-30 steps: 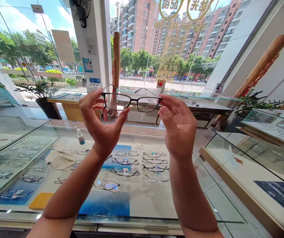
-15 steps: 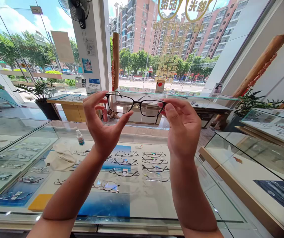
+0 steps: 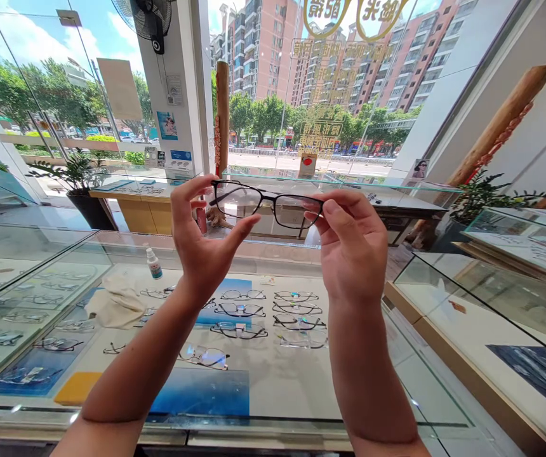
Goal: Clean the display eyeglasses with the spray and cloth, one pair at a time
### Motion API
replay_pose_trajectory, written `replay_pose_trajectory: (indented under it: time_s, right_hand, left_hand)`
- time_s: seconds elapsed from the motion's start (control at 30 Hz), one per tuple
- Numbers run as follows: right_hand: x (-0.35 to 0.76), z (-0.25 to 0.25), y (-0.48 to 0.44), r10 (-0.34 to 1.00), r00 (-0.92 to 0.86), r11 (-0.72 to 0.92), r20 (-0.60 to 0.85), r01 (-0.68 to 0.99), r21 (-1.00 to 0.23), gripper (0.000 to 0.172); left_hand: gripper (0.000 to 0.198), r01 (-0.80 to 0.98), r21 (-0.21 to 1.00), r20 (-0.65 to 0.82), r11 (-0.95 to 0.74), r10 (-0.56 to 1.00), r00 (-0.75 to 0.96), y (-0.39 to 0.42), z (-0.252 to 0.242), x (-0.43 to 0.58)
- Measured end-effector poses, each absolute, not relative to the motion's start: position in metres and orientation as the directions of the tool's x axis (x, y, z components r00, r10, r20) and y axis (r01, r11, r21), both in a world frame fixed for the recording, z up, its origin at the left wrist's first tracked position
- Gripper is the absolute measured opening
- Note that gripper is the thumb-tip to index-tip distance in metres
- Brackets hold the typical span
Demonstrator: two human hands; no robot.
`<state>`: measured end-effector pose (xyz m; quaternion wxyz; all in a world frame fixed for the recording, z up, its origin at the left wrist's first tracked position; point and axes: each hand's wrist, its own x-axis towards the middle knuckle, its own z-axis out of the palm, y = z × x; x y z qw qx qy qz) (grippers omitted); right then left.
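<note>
A pair of black rectangular eyeglasses [image 3: 268, 204] is up in front of me, with its lenses facing me and its thin temples pointing away. My left hand [image 3: 204, 238] pinches the frame's left end between fingers and thumb. The right end of the frame sits in the fingertips of my right hand [image 3: 352, 244]. Both hands are high above a glass display counter [image 3: 273, 406], and my bare forearms rise from its front edge.
Under the counter glass lie rows of eyeglasses [image 3: 239, 311] on a white and blue display. A white cloth [image 3: 115, 303] and a small spray bottle [image 3: 154, 263] stand on the counter. Glass cases flank both sides, and a glass-topped shelf [image 3: 339, 181] stands ahead by the windows.
Both hands have carried the eyeglasses a little to the right and slightly down. The grip on the frame looks the same.
</note>
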<state>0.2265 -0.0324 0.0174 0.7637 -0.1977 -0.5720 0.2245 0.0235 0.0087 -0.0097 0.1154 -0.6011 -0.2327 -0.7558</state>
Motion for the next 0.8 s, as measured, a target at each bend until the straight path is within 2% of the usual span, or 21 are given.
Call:
replay_pose_trajectory:
  time_s: [0.13,0.37,0.5,0.7,0.8]
  right_hand:
    - [0.2273,0.0174,-0.0311,0.582,0.238,0.813,0.778,-0.193,-0.549,0.007]
    - [0.2299,0.0173,-0.0292,0.601,0.246,0.799,0.761,-0.144,-0.584,0.012]
    - [0.2311,0.0168,-0.0276,0.603,0.239,0.798,0.761,-0.162,-0.581,0.011]
    - [0.2334,0.0154,-0.0253,0.604,0.238,0.794,0.761,-0.089,-0.602,0.012]
    - [0.2332,0.0153,-0.0245,0.612,0.25,0.787,0.75,-0.103,-0.608,0.012]
  left_hand:
    - [0.081,0.393,0.201,0.965,-0.897,0.114,-0.236,0.0099,-0.0088,0.0251]
    - [0.076,0.262,0.22,0.97,-0.94,0.182,-0.164,0.0125,-0.0064,0.0245]
    - [0.079,0.27,0.222,0.971,-0.937,0.187,-0.152,0.013,-0.0064,0.0237]
    - [0.086,0.291,0.23,0.971,-0.929,0.197,-0.139,0.0109,-0.0051,0.0251]
    - [0.082,0.331,0.214,0.973,-0.919,0.169,-0.158,0.0128,-0.0062,0.0251]
